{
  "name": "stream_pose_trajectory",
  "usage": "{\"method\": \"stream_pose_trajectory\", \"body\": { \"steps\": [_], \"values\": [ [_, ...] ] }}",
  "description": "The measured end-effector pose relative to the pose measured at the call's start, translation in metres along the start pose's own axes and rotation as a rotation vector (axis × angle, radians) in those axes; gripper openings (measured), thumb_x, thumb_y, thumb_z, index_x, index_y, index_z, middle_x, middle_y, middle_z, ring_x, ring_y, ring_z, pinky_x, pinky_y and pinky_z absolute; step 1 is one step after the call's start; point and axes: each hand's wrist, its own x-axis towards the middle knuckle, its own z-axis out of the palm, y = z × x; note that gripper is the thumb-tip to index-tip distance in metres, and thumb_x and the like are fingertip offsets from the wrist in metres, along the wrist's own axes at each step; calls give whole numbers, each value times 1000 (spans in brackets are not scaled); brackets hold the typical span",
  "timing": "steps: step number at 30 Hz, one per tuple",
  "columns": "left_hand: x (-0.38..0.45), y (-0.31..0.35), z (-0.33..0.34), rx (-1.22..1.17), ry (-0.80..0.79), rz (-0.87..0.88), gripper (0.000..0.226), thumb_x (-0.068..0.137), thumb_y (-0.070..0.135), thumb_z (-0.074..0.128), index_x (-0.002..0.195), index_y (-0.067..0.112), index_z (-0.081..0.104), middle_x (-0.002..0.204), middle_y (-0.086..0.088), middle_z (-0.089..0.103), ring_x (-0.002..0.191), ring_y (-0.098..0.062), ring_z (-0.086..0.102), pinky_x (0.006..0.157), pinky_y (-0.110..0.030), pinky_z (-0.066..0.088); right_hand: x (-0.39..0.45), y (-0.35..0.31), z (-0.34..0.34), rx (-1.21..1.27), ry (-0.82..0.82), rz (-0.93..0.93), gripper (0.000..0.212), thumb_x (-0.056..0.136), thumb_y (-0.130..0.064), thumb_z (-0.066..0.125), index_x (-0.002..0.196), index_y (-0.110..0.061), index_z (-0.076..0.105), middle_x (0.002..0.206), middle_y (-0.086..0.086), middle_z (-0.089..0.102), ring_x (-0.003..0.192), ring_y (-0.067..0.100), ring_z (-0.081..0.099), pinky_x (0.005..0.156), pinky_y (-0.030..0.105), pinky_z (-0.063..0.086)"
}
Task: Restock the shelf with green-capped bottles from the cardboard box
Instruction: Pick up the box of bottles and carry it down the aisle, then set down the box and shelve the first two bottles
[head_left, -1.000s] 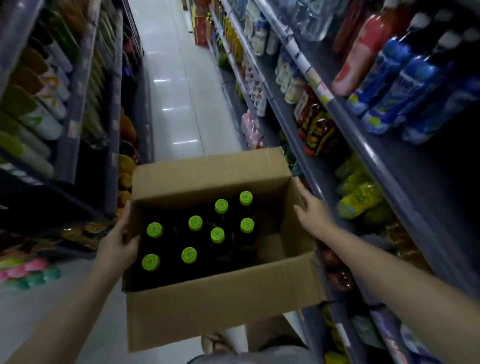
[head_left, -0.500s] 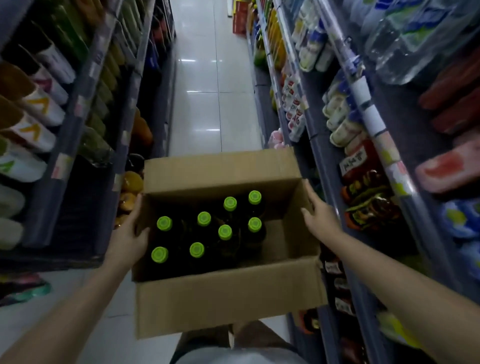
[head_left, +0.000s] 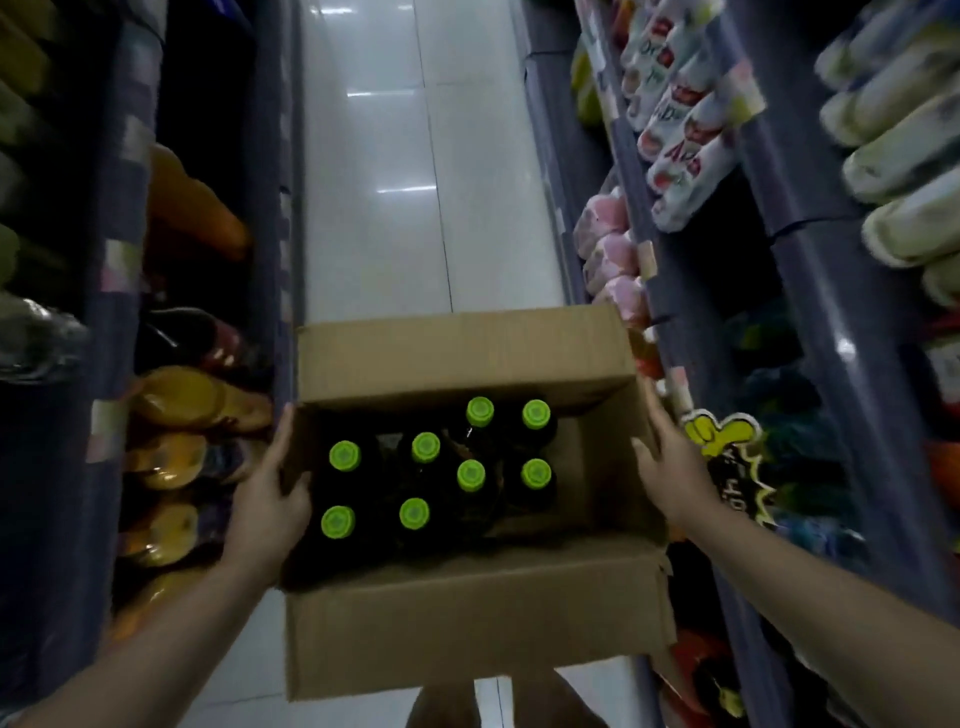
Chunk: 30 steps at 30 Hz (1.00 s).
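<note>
Eight green-capped bottles (head_left: 426, 467) sit in the cardboard box (head_left: 478, 639), crowded toward its left side, near the right shelf (head_left: 815, 291). The left hand (head_left: 265, 509) and right hand (head_left: 670, 467) each hold a side wall, grip pinching cardboard, thumb inside. If the box tips rightward, the bottles could slide into its bare right side and wrench it loose. They stand upright, long axes vertical, caps up.

Cardboard box (head_left: 467, 634): brown, flaps open, held level over the aisle; your left hand (head_left: 265, 499) and right hand (head_left: 670, 467) grip its side walls.
Green-capped bottles (head_left: 426, 447): eight, dark, upright, clustered toward the box's left and middle.
Shelf (head_left: 831, 312): grey, just beside the box's right wall.
</note>
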Motion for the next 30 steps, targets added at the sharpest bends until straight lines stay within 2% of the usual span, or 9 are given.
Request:
{"method": "stream_pose_trajectory", "body": {
  "steps": [3, 7, 10, 13, 16, 19, 21, 25, 30],
  "values": [
    [42, -34, 44, 11, 25, -26, 79, 92, 6, 52, 139, 60, 18, 130, -6, 58, 105, -25, 60, 82, -37, 50, 44, 27, 43, -15, 12, 2, 69, 90, -6, 54, 148, -28, 24, 132, 13, 58, 117, 30, 57, 91, 27, 41],
    [98, -78, 106, -17, 45, -28, 77, 92, 2, 51, 142, 53, 21, 125, 7, 52, 110, -18, 54, 86, -31, 45, 97, 75, 106, -22, -13, -35, 69, 91, -13, 54, 148, -34, 21, 139, 10, 51, 123, 30, 51, 101, 38, 43],
    [132, -105, 147, -17, 22, -44, 77, 91, 1, 51, 142, 52, 21, 124, 5, 54, 110, -16, 53, 87, -30, 43, 124, 102, 142, -4, -34, -15, 70, 93, -11, 52, 149, -34, 17, 142, 0, 41, 130, 21, 40, 104, 29, 30],
    [165, -128, 180, -20, 0, -38, 78, 91, 3, 51, 141, 55, 21, 134, -5, 56, 114, -20, 54, 93, -35, 45, 147, 121, 175, 47, -50, 9, 71, 94, -7, 50, 149, -34, 14, 122, -3, 45, 112, 11, 41, 95, 26, 32],
    [188, -146, 206, 21, 0, -30, 78, 90, 3, 51, 143, 51, 20, 136, -6, 55, 120, -25, 54, 94, -33, 43, 167, 140, 203, 51, -53, 62, 72, 95, -9, 49, 148, -39, 12, 112, 11, 60, 95, 27, 59, 80, 31, 44],
    [202, -163, 226, -3, -18, -38, 78, 91, 3, 51, 143, 52, 20, 138, -4, 53, 124, -25, 52, 101, -33, 41, 185, 158, 226, 45, -42, 84, 71, 94, -8, 49, 148, -38, 13, 98, 4, 59, 69, 10, 53, 60, 20, 41],
    [209, -175, 237, -8, -19, -30, 78, 91, 2, 49, 143, 51, 18, 141, -3, 50, 127, -23, 49, 103, -31, 37, 193, 167, 238, 26, -47, 92, 72, 95, -9, 48, 148, -39, 12, 92, 4, 59, 63, 5, 50, 52, 16, 37],
    [213, -186, 252, -1, -6, -57, 77, 93, 5, 49, 142, 54, 15, 142, -5, 49, 127, -26, 49, 102, -34, 39, 205, 175, 252, -26, -85, 113, 73, 96, -15, 47, 145, -48, 5, 91, 17, 65, 67, 30, 59, 61, 35, 50],
    [211, -187, 252, 21, -68, -95, 77, 94, 12, 51, 143, 55, 9, 143, -4, 49, 125, -29, 51, 100, -43, 44, 202, 180, 257, -9, -111, 132, 78, 96, -16, 49, 141, -54, -2, 100, 21, 66, 74, 32, 63, 67, 40, 54]
  ]
}}
